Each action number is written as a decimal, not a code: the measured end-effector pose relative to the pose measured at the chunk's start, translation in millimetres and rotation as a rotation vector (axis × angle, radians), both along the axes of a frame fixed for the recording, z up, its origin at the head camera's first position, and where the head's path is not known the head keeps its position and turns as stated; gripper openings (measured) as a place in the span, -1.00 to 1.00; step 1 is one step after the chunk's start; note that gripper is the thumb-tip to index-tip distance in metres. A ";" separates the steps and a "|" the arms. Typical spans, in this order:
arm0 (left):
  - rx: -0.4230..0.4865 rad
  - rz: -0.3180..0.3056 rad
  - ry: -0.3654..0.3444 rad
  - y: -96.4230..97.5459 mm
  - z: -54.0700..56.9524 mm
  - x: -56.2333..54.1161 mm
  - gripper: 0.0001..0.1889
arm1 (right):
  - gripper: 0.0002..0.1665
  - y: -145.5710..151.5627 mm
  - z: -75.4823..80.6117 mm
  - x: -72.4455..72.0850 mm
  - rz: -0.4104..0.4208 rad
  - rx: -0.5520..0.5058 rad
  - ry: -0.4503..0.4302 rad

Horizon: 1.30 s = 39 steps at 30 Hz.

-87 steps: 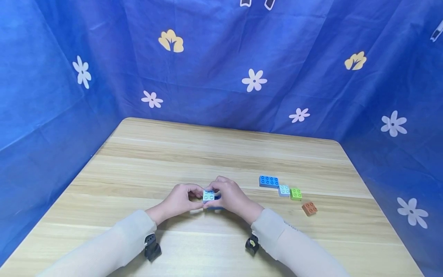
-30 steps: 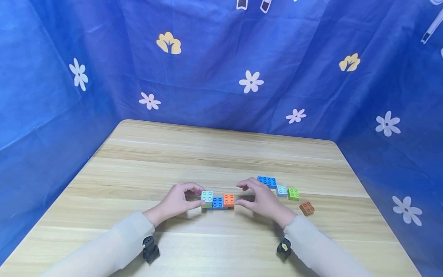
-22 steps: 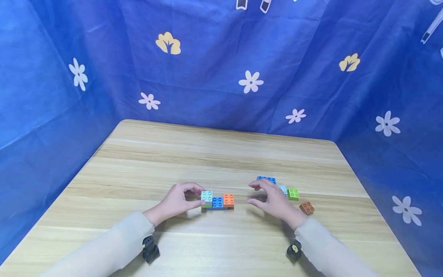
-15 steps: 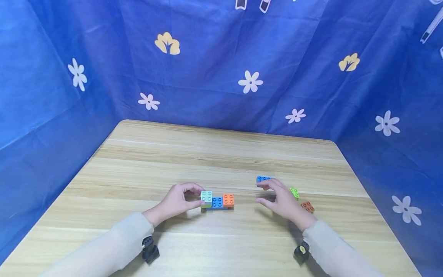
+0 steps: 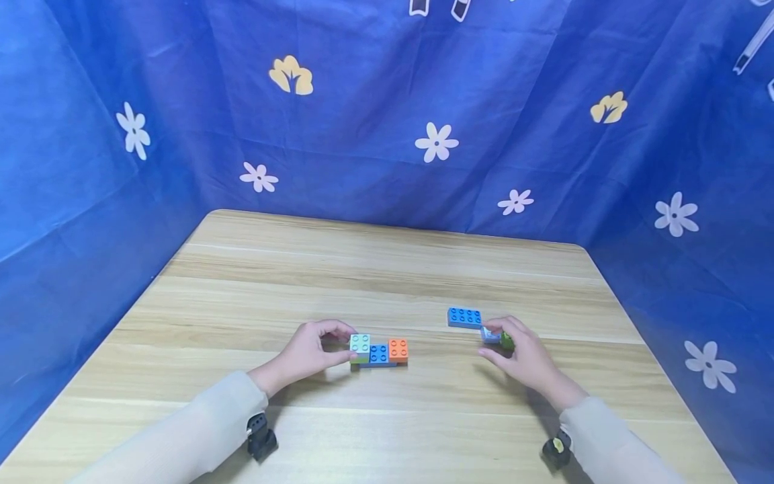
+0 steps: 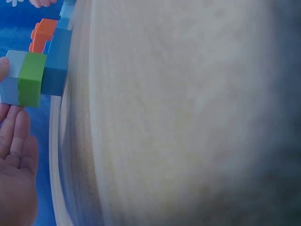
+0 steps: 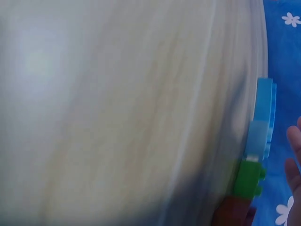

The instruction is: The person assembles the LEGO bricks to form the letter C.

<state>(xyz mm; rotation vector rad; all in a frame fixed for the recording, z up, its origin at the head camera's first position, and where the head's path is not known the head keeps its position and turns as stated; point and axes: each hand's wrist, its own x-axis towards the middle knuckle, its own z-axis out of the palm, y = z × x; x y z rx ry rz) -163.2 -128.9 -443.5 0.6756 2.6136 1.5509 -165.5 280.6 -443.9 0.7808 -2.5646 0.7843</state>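
Note:
My left hand pinches the left end of a small toy-brick build between thumb and fingers. That end is a pale blue brick on a green brick. Both sit on a long blue brick, and an orange brick is fixed to its right end. My right hand, fingers loosely bent and holding nothing, hovers over the loose bricks. Beneath its fingers show a light blue brick and a lime green brick. A brown brick is hidden by the hand in the head view.
A loose blue brick with two rows of studs lies just left of and behind the light blue one. The wooden table is enclosed by blue flowered cloth at the back and both sides.
My right hand has let go of the build and moved right, past the long blue brick, over the smaller loose bricks. My left hand has stayed at the build's left end.

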 end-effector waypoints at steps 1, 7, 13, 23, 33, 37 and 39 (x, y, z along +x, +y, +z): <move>-0.001 0.000 -0.001 0.0 0.0 0.1 -0.67 | -0.40 2.9 -0.6 0.8 -0.009 0.005 0.000; -0.008 0.001 -0.008 -0.1 0.0 0.4 -0.67 | -0.38 22.4 -4.5 6.0 -0.056 0.023 -0.016; -0.008 0.002 -0.009 -0.3 0.3 0.5 -0.67 | -0.38 41.9 -7.4 10.6 -0.074 0.039 -0.013; -0.015 0.005 0.005 -1.0 0.9 1.2 -0.66 | -0.26 70.4 -13.8 17.6 -0.099 0.066 -0.082; -0.025 0.007 0.005 -0.2 2.6 1.5 -0.66 | -0.27 87.8 -16.3 20.4 -0.051 0.105 -0.160; -0.023 0.007 0.001 0.4 2.9 1.1 -0.67 | -0.28 90.8 -17.5 20.9 -0.055 0.117 -0.176; -0.021 0.005 0.000 0.6 2.9 0.8 -0.67 | -0.28 92.1 -18.3 20.9 -0.062 0.120 -0.180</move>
